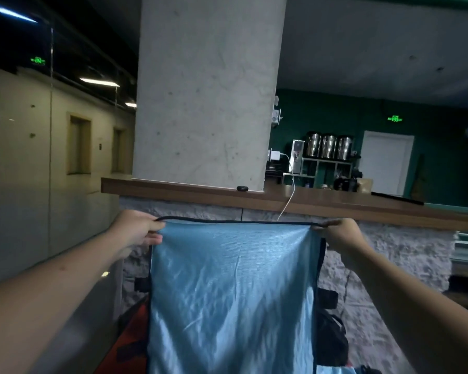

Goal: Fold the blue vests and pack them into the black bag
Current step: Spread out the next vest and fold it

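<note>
A shiny light-blue vest with dark trim hangs stretched flat in front of me, its top edge level with the counter front. My left hand pinches the vest's top left corner. My right hand pinches the top right corner. Both arms reach forward. A black bag shows partly behind the vest's right side, low down. More blue fabric peeks out at the bottom edge.
A wooden counter top over a rough stone front runs across ahead, with a concrete pillar standing on it. A white cable hangs over the counter. Something red and orange lies low on the left. A corridor opens to the left.
</note>
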A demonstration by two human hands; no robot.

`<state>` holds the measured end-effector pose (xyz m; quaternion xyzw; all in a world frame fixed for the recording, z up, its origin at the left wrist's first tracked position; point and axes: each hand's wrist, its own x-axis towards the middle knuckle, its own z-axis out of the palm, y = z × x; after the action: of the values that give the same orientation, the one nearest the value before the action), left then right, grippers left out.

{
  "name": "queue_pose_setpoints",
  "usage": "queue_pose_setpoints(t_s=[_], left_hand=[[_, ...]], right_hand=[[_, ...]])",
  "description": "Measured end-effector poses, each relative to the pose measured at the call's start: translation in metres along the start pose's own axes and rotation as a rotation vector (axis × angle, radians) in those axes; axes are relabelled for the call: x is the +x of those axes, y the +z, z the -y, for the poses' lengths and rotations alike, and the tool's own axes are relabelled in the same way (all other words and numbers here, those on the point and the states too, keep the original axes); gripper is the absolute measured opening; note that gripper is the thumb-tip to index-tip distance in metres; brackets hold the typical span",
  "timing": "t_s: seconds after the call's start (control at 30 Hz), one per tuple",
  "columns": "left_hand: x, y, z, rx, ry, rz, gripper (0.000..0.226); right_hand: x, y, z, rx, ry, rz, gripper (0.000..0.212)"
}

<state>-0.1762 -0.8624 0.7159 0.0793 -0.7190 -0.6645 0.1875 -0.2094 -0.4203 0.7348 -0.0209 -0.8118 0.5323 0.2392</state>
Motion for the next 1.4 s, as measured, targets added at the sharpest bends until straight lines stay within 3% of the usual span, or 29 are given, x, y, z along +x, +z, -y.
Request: queue_pose_setpoints(t_s=[0.3,0.4,0.67,0.87,1.07,1.3,1.4], left_hand=[[0.065,0.025,-0.009,-0.14,0.011,-0.047,0.022],[0.063,0.033,-0.032,-0.179,0.086,-0.069,0.021],[0.023,0.019,-0.054,-0.219,0.158,-0.057,0.006],[-0.036,-0.009,0.02,-0.172,-0.011,0.036,0.005],[-0.123,-0.036,0.122,-0.123,-0.215,0.159,0.003],[-0.183,-0.067,0.217,-0.044,-0.484,0.388,0.034],[-0.197,-0.073,0.238,-0.034,-0.529,0.433,0.029]], right_hand=[[0.059,0.024,0.01,0.076,0.065,-0.017,0.016],[0.064,0.02,0.028,0.242,0.064,-0.044,0.004],[0.03,-0.008,0.044,0.347,-0.068,-0.043,0.009],[-0.052,-0.008,-0.02,0.322,0.066,0.054,0.008],[-0.147,-0.007,-0.121,0.252,0.285,0.326,0.012],[-0.219,-0.034,-0.193,0.027,0.393,0.565,0.014],[-0.237,-0.039,-0.21,0.021,0.444,0.677,0.033]])
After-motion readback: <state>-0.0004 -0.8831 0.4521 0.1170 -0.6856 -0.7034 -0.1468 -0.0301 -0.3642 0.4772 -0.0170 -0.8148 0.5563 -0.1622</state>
